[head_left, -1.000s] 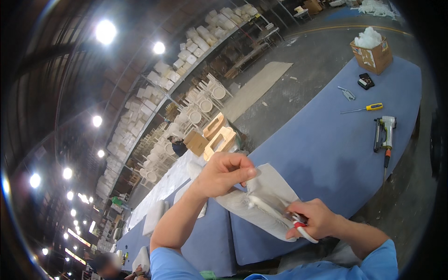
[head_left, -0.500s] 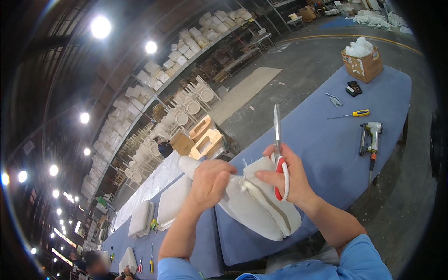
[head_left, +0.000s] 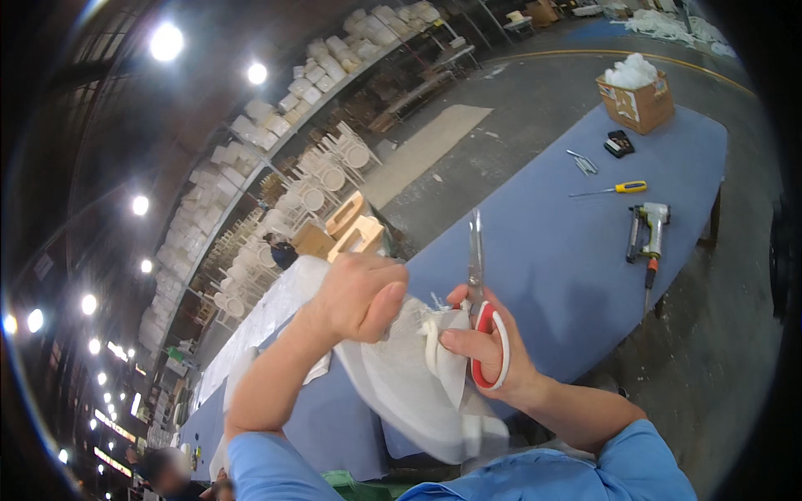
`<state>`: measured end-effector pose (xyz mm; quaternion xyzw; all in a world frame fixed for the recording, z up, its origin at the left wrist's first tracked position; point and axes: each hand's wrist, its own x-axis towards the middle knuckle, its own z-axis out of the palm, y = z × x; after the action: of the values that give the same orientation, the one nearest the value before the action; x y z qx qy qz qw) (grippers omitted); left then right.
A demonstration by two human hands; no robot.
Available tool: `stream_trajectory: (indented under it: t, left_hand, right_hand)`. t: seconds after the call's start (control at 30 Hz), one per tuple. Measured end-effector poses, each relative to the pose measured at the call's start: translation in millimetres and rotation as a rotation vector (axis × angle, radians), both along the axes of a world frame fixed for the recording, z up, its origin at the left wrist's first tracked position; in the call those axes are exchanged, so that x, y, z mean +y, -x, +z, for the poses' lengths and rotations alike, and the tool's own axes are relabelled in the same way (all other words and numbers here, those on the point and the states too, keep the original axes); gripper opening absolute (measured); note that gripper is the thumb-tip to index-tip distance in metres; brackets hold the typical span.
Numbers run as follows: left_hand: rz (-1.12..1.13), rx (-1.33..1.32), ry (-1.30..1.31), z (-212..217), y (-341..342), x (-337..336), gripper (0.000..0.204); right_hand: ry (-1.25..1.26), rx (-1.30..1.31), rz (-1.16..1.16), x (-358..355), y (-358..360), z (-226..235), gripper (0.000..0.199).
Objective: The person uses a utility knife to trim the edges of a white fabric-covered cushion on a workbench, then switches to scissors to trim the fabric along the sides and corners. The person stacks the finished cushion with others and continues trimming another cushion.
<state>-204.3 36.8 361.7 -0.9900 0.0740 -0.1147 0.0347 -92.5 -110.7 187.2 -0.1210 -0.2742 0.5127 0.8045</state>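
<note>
A white upholstered cushion (head_left: 376, 367) with a frayed fabric edge hangs between my hands above the blue table; its lower end is smeared by motion. My left hand (head_left: 361, 299) is closed in a fist on the cushion's upper edge. In my right hand (head_left: 499, 355) are scissors (head_left: 476, 259) with red and white handles, their blades pointing up and together. The right thumb and fingers also pinch a flap of the fabric, near a bulge of white stuffing (head_left: 431, 342) at the opening.
On the blue table (head_left: 543, 250) to the right lie a staple gun (head_left: 656, 230) with a hose, a yellow-handled screwdriver (head_left: 631, 187), metal pieces (head_left: 582, 163) and a black case (head_left: 618, 144). A cardboard box (head_left: 639, 108) of white filling stands at its far end. Another person (head_left: 167, 472) is at lower left.
The cushion has been swung and drawn closer, its opening turned. My left hand has moved left and up; my right hand, still with the scissors, has shifted slightly left and down.
</note>
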Motion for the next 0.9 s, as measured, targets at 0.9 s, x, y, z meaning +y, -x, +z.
stream_trajectory:
  t: [0.9]
  left_hand:
    - [1.773,-0.574,0.514,-380.0,247.4,-23.1,0.058]
  right_hand:
    - [0.795,-0.235,-0.260,-30.0,-58.6,-253.8,0.045]
